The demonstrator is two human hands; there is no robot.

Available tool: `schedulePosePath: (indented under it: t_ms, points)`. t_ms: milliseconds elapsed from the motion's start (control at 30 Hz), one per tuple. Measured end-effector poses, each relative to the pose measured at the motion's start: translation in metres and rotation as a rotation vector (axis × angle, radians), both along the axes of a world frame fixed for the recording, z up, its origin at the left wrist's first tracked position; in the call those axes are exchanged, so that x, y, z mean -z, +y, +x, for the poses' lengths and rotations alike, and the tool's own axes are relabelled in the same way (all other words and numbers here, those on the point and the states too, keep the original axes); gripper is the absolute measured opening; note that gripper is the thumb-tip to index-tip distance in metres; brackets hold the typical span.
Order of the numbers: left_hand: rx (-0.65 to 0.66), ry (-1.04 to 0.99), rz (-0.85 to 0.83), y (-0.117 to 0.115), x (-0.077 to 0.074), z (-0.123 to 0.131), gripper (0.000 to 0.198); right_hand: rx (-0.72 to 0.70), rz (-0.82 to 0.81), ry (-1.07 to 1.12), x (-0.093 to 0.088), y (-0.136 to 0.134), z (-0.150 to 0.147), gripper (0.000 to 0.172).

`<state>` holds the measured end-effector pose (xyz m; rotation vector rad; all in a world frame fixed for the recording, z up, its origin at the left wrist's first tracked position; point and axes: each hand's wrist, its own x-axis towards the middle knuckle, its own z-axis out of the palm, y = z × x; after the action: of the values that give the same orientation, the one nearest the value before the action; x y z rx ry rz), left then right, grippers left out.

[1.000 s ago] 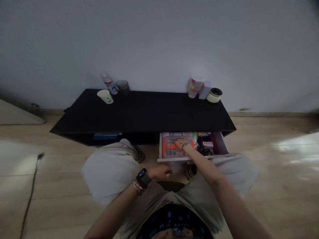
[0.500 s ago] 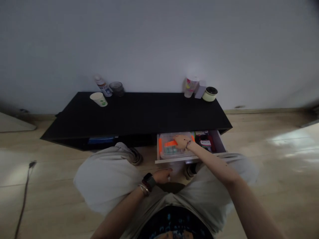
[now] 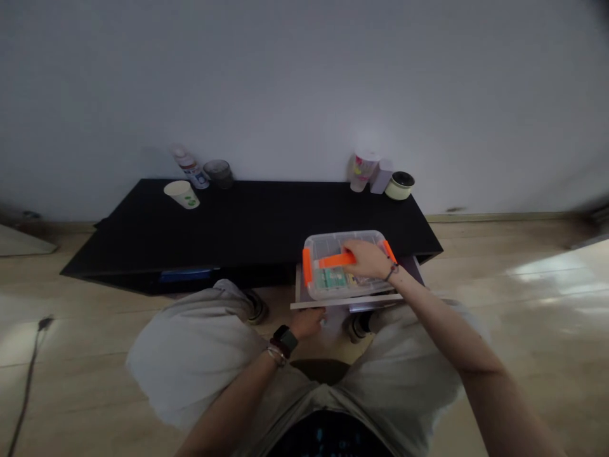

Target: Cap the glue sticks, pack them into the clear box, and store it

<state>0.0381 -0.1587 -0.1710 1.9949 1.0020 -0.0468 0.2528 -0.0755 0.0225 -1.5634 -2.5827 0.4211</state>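
My right hand (image 3: 368,259) grips the orange handle of a clear plastic box (image 3: 328,276) with orange latches and holds it up above the open white drawer (image 3: 342,302) of a low black cabinet (image 3: 252,222). The box hides most of the drawer's contents. My left hand (image 3: 307,322), with a dark watch and bracelets on the wrist, is curled at the drawer's front edge, just below it. I cannot make out anything in its fingers. I squat in light trousers in front of the cabinet.
On the cabinet top stand a paper cup (image 3: 181,193), a spray bottle (image 3: 189,167) and a dark glass (image 3: 218,172) at the left, and a clear cup (image 3: 361,170), a small box and a pale round jar (image 3: 399,185) at the right. A cable (image 3: 23,381) lies on the wooden floor at the left.
My right hand closed on the box's orange handle inside the drawer and lifted the box up out of it. My left hand stayed at the drawer front.
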Motion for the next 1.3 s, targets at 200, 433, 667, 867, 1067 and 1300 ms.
schedulePosePath:
  t_ms: [200,433,667,867,1067,1300]
  points:
    - [-0.151,0.128,0.086,0.043,-0.016,0.010,0.043,0.000,0.150,0.215,-0.025,0.033,0.011,0.021]
    - [-0.124,0.067,-0.013,0.096,-0.074,-0.007,0.053,0.071,0.173,0.304,-0.012,0.088,0.003,0.027]
    - [-0.330,-0.324,0.061,0.167,-0.201,-0.083,0.035,0.088,0.140,0.399,0.004,0.141,-0.028,0.024]
    - [-0.846,-0.319,0.418,0.217,-0.173,-0.101,0.042,0.019,0.150,0.397,0.023,0.172,-0.055,0.035]
    - [-0.874,-0.229,0.192,0.228,-0.150,-0.085,0.058,-0.047,0.201,0.390,0.019,0.175,-0.044,0.032]
    - [-0.888,-0.031,0.256,0.241,-0.153,-0.078,0.062,0.562,0.056,0.038,0.015,0.156,0.009,0.042]
